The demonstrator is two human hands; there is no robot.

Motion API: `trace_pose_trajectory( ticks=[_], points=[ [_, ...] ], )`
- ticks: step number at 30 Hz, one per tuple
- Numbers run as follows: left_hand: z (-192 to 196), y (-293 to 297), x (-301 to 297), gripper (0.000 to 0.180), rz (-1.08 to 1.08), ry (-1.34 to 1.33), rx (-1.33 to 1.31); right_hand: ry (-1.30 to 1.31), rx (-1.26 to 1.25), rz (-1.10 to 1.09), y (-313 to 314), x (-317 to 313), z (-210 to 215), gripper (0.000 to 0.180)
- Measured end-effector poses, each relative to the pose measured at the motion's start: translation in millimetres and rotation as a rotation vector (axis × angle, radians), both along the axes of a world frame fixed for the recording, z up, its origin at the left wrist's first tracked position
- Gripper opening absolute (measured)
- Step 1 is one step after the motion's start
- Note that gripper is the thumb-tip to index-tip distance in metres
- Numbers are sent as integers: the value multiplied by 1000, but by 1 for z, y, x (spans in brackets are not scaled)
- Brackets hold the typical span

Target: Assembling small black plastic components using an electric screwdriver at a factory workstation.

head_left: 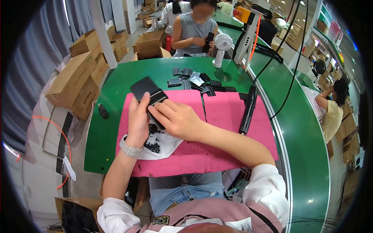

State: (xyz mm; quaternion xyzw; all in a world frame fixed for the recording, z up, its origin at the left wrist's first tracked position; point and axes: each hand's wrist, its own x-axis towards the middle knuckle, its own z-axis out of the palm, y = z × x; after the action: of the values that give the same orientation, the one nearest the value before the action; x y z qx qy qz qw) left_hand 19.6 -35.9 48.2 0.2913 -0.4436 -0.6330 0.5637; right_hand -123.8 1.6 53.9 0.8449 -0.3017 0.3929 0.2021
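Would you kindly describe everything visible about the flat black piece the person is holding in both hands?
The flat black piece is a thin, matte, roughly rectangular panel, seemingly plastic or card. It is tilted, its far corner pointing away, raised over the pink mat's far left corner. The left hand grips its near edge with fingers upright; the right hand lies across its lower part, hiding it. A lighter strip shows near the fingers.

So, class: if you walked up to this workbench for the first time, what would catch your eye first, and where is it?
First the bright pink mat spread over the green table, right in front of the person. On it, the left hand and right hand together grip a flat black case above a white sheet strewn with small black parts. Behind lie a scatter of flat black pieces and a small white fan.
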Motion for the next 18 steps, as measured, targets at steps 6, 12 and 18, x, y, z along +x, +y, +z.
trace_pose_trajectory(
  ticks=[6,12,18],
  points=[
    [-12,-13,-14,25,-78,-55,-17,-496,336,-194,-58,-84,-9,22],
    [-22,-15,-8,35,-278,126,-40,-46,458,-834,-141,-161,-71,27],
    [-22,-12,7,36,-314,143,1,0,462,-825,-133,-135,-48,20]
  ],
)
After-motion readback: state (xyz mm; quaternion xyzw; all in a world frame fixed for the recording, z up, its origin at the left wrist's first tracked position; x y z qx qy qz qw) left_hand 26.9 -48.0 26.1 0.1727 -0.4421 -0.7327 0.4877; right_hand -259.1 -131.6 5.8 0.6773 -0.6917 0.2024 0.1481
